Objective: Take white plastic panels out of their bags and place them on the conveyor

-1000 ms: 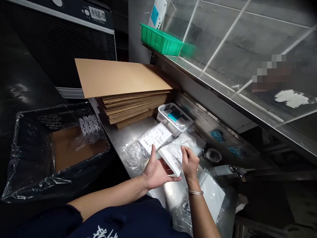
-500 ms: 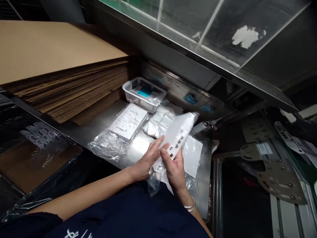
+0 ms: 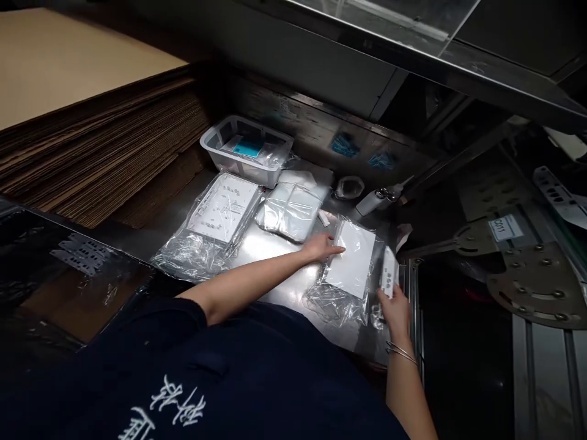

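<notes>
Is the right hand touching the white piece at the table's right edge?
Touching: the head view shows the right hand gripping the white piece by its near end.

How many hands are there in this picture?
2. The left hand is at the left edge of a bagged white sheet; the right hand holds a white piece, farther right. No others show.

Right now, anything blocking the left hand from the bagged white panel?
Nothing solid visible. The left hand is partly over the white panel at its left edge; only clear film around the panel could intervene. The right hand holds a white slotted piece to the panel's right.
</notes>
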`<state>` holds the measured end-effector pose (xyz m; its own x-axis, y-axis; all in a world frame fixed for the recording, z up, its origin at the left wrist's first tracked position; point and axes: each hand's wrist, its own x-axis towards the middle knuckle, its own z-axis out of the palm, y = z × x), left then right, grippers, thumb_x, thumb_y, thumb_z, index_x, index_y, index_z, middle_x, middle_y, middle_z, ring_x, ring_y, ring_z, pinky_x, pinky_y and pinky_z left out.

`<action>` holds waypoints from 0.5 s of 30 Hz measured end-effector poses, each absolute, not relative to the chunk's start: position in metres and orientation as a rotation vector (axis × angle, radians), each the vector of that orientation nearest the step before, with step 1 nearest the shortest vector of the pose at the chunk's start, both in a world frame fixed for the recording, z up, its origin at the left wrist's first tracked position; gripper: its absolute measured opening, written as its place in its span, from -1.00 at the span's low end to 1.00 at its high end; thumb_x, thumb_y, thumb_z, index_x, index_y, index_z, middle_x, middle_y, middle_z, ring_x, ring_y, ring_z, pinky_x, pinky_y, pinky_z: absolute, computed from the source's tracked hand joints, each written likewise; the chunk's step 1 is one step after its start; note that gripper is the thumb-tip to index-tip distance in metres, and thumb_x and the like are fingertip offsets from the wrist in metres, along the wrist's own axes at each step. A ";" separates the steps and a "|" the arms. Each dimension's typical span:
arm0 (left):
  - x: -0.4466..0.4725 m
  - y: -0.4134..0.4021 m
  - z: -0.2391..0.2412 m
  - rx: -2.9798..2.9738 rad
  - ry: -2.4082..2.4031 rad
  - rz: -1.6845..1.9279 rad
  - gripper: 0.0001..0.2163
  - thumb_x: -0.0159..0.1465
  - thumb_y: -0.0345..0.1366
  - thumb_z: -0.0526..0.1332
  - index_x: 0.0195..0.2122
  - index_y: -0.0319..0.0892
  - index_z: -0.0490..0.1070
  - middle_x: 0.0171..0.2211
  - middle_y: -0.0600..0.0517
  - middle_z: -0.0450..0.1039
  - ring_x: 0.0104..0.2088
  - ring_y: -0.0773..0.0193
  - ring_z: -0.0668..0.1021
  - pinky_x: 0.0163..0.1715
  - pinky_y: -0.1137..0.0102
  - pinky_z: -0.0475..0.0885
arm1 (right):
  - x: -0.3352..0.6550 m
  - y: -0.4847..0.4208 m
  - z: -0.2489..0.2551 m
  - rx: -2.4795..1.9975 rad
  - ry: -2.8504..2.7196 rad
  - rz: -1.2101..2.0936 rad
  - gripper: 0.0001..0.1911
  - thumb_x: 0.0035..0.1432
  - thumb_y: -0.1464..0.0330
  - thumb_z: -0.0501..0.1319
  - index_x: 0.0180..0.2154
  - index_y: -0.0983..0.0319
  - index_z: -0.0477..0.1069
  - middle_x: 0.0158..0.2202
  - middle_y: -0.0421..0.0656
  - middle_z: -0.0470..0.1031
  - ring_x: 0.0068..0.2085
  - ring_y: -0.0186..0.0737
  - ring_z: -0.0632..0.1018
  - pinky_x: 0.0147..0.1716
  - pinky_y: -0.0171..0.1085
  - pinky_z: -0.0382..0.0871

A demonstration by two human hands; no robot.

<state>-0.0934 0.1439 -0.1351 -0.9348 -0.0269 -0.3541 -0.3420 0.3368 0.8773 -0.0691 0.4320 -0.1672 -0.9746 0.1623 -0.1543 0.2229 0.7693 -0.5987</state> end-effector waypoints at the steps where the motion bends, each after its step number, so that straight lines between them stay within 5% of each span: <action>1: -0.102 0.151 -0.139 -0.328 2.353 1.599 -0.43 -0.14 0.02 0.36 -0.18 -0.23 0.34 -0.38 -0.06 0.43 -0.29 0.03 0.48 -0.28 0.29 0.33 | -0.069 0.426 -0.172 0.272 2.862 -0.903 -0.46 -0.08 0.15 0.17 -0.07 0.31 0.43 -0.51 -0.10 0.45 -0.43 -0.06 0.45 -0.40 -0.17 0.28; 3: -0.111 0.161 -0.146 -0.317 2.371 1.566 -0.49 -0.19 -0.04 0.41 -0.27 -0.21 0.35 -0.43 -0.03 0.41 -0.30 0.03 0.46 -0.27 0.29 0.31 | -0.068 0.416 -0.178 0.205 2.841 -0.783 -0.46 0.00 0.17 0.13 0.01 0.27 0.38 -0.49 -0.08 0.46 -0.39 -0.04 0.46 -0.35 -0.15 0.26; 9: -0.111 0.165 -0.159 -0.286 2.237 1.667 -0.71 0.20 -0.05 0.06 -0.34 -0.21 0.29 -0.65 0.07 0.32 -0.63 0.28 0.38 -0.54 0.39 0.27 | -0.067 0.423 -0.176 0.088 2.755 -0.754 -0.47 0.11 0.15 0.04 0.08 0.23 0.31 -0.35 -0.05 0.49 -0.30 -0.08 0.49 -0.27 -0.19 0.28; 12: -0.110 0.164 -0.157 -0.315 2.197 1.724 -0.73 0.18 -0.06 0.09 -0.39 -0.20 0.29 -0.65 0.10 0.30 -0.64 0.32 0.37 -0.58 0.44 0.23 | -0.073 0.425 -0.165 0.226 2.785 -1.083 -0.40 0.14 0.05 -0.02 0.10 0.26 0.26 -0.24 -0.02 0.47 -0.27 -0.10 0.48 -0.27 -0.19 0.29; 15: -0.111 0.164 -0.150 -0.342 2.171 1.788 -0.68 0.06 -0.03 0.23 -0.40 -0.20 0.32 -0.61 0.11 0.33 -0.58 0.32 0.39 -0.57 0.47 0.21 | -0.079 0.409 -0.154 0.321 2.602 -1.507 -0.35 -0.08 0.00 0.20 -0.04 0.32 0.40 -0.33 -0.06 0.46 -0.33 -0.12 0.44 -0.27 -0.17 0.27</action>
